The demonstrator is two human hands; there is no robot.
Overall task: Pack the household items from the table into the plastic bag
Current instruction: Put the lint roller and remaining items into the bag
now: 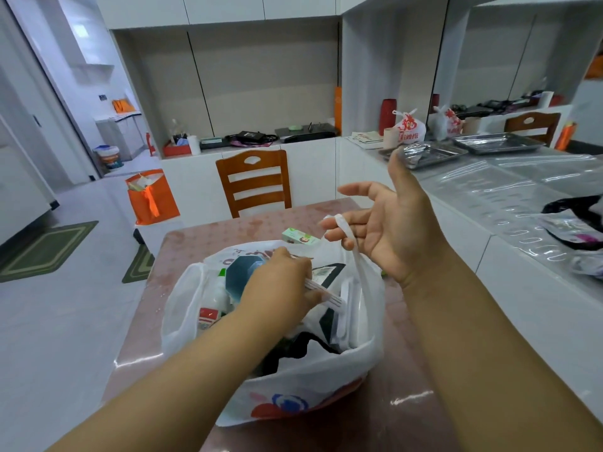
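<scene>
A white plastic bag (303, 383) with red and blue print stands open on the pink table (401, 419), filled with several items: a white bottle (212, 305), a dark blue-green object (239, 272) and flat white pieces. My left hand (280, 285) is over the bag's mouth and pinches a white comb-like piece (329, 296). My right hand (388, 230) is raised above the bag's right side, palm up, with the bag's handle loop (355, 256) hooked over two curled fingers. A small green and white box (298, 237) lies on the table behind the bag.
A wooden chair (254, 181) stands at the table's far side. To the right runs a white counter (509, 203) with metal trays (499, 143), tied bags and a dark bag (580, 220). An orange bag (151, 197) sits on the floor at left.
</scene>
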